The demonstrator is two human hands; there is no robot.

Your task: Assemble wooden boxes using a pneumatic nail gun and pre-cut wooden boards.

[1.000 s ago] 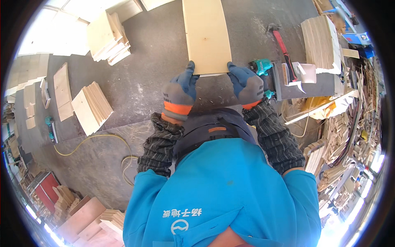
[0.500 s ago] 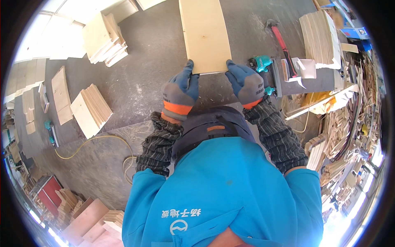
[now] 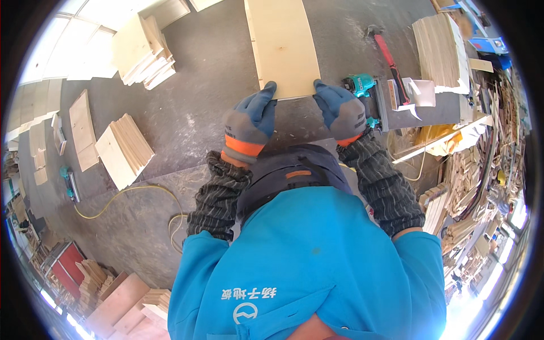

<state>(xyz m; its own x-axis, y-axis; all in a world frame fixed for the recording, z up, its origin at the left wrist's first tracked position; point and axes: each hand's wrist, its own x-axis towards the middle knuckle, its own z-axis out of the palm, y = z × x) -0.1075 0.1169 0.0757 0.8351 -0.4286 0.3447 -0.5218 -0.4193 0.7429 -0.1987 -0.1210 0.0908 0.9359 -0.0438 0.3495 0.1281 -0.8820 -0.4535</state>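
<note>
A long pale wooden board (image 3: 282,48) reaches from in front of me to the top of the view, with a small knot in its face. My left hand (image 3: 249,120), in a blue and grey glove with an orange cuff band, grips its near left corner, thumb on top. At the near right corner, my right hand (image 3: 341,112) in a matching glove pinches the edge. The fingers under the board are hidden. A teal nail gun (image 3: 359,85) lies just right of my right hand.
Right of the board lie a red-handled hammer (image 3: 386,54), a small open box (image 3: 424,94) and a stack of boards (image 3: 435,54). More board stacks (image 3: 124,150) stand at left, near a second teal tool (image 3: 69,182) with a yellow hose (image 3: 122,194). Scrap wood (image 3: 467,164) is heaped far right.
The board's near edge and both gripping hands have shifted very slightly away from me. My left fingertips have moved a little to the right along the board's corner.
</note>
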